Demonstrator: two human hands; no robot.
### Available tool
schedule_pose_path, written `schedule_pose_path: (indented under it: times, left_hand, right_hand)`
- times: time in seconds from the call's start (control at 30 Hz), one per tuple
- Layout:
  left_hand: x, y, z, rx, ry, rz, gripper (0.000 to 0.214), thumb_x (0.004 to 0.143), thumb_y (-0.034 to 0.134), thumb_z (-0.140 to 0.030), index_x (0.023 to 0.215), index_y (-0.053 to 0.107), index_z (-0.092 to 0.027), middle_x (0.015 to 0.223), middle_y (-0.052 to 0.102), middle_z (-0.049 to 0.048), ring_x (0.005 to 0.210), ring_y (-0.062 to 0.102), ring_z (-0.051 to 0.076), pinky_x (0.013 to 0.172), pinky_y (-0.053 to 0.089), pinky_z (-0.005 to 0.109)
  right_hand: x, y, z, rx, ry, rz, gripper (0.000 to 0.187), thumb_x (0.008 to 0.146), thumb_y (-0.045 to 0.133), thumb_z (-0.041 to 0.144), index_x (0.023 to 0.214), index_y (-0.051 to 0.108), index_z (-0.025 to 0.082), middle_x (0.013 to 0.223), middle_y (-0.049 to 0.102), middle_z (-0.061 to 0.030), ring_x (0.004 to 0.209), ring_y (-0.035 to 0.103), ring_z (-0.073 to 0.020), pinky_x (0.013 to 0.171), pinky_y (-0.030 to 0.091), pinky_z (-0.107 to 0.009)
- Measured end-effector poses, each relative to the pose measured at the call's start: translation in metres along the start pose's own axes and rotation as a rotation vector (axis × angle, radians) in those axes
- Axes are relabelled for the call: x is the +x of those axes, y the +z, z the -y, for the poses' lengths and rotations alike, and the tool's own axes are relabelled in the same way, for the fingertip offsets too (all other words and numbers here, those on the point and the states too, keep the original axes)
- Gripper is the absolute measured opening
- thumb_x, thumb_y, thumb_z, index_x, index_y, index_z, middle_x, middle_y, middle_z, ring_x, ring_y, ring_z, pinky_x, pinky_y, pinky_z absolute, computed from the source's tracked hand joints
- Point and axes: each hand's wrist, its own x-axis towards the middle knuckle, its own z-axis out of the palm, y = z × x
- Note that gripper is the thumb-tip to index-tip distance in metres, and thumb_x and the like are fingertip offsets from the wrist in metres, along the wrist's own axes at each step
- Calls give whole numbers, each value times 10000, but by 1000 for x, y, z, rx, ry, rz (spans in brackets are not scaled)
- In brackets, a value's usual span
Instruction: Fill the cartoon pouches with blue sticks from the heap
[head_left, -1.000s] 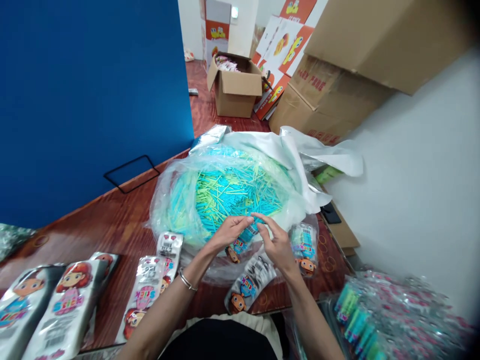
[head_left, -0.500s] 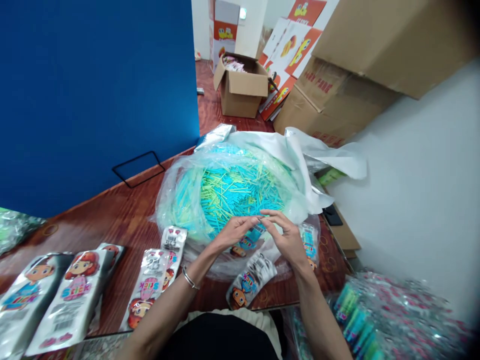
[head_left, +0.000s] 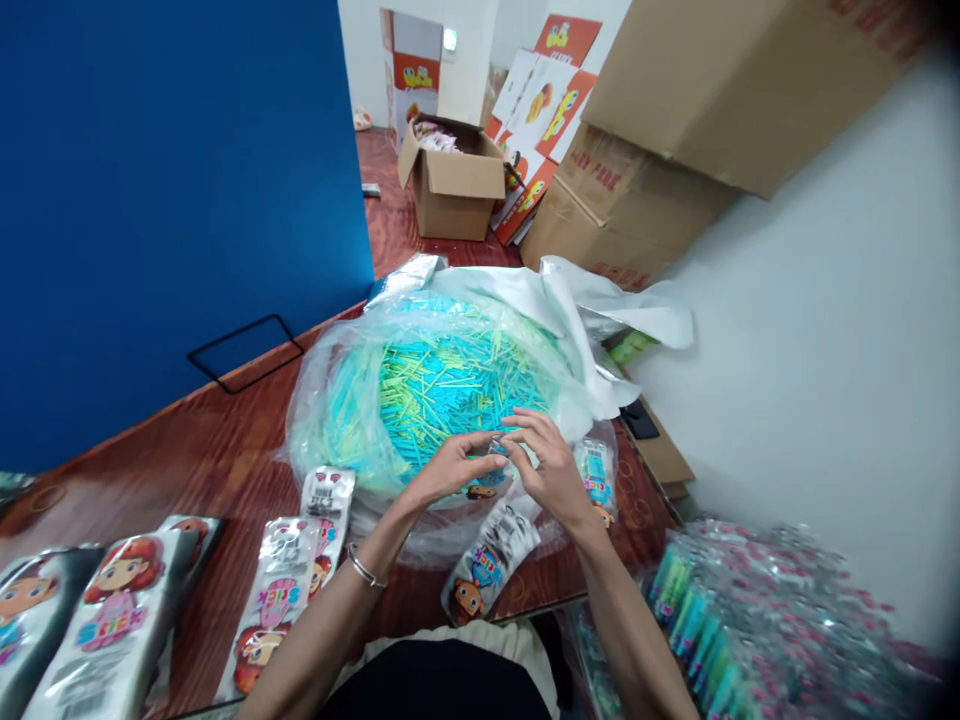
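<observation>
My left hand (head_left: 450, 465) and my right hand (head_left: 547, 465) meet over the near rim of a big clear bag of blue and green sticks (head_left: 442, 390). Both pinch the top of a small printed stick packet (head_left: 491, 468) held upright between them, fingers closed on it. A filled packet (head_left: 596, 478) stands just right of my right hand. Another packet with a cartoon face (head_left: 487, 568) lies flat on the wooden table (head_left: 210, 450) below my hands.
More cartoon packets lie at the left: one pair (head_left: 300, 570) near my left forearm, larger ones (head_left: 97, 620) at the corner. A heap of filled packets (head_left: 735, 620) sits lower right. Cardboard boxes (head_left: 450, 180) stand behind, a blue panel (head_left: 172, 170) to the left.
Both hands stay pinched on the packet, shifting slightly down toward me. The camera view swung slightly; nothing else moved.
</observation>
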Motion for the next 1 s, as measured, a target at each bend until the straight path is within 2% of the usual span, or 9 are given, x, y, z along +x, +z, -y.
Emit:
schedule_pose_path:
  times: [0.1,0.2,0.4,0.53,0.6,0.7,0.77,0.93,1.0]
  left_hand:
    - [0,4,0,-17,-27,-55,351,720,627,-347,1031,657,-185,975,688,35,882,608,207,805,455,325]
    - [0,6,0,20,-49,-113,246,713,631,-346,892,706,-197,895,706,19,823,608,193,767,454,298]
    - [6,15,-7,13,-104,-174,201,671,665,-363,756,719,-189,755,701,12,719,602,174,683,455,269]
    - [13,34,-7,-173,-130,-226,146,637,710,-320,690,687,-186,672,660,-20,645,563,115,634,433,217]
    - [17,47,-6,-328,-156,-255,131,621,731,-290,674,671,-187,660,649,-34,626,549,90,631,425,195]
    - [22,65,-5,-501,-218,-200,174,628,729,-303,718,680,-163,689,664,-6,641,563,95,659,436,207]
    - [25,73,-6,-530,-243,-146,222,627,730,-314,758,687,-140,731,677,25,676,581,116,682,445,229]
    - [34,83,-6,-414,-272,-112,196,588,760,-291,689,674,-147,685,666,2,646,576,114,661,441,237]
    - [37,86,-3,-390,-258,-89,202,601,751,-299,729,684,-157,714,674,1,672,583,122,681,442,246]
  right_hand:
    - [-2,0,4,6,29,-21,151,838,478,197,869,621,235,1020,629,-61,1114,485,-222,959,363,-456]
    - [-7,0,8,50,78,-59,152,841,478,200,861,624,235,1003,633,-60,1090,500,-208,956,374,-429]
    - [-32,8,16,342,334,-266,189,861,456,247,967,612,237,1046,622,-50,1034,549,-177,931,420,-359]
    - [-59,22,10,539,510,-443,343,852,475,296,1189,489,232,1157,586,-74,1025,574,-186,897,459,-359]
    - [-70,26,4,561,562,-465,397,827,515,313,1213,473,226,1168,586,-81,1015,585,-195,892,465,-367]
    - [-81,24,-6,469,626,-463,322,794,557,318,1095,573,206,1064,640,-77,964,603,-203,861,477,-354]
    - [-85,17,-12,415,668,-487,246,784,562,322,985,623,196,948,670,-63,867,623,-197,787,498,-332]
    - [-90,-2,-22,396,739,-498,184,765,576,332,860,659,197,792,680,-30,712,616,-175,667,497,-292]
    - [-91,-6,-25,375,749,-505,174,760,579,330,829,665,195,751,675,-22,672,606,-167,645,490,-284]
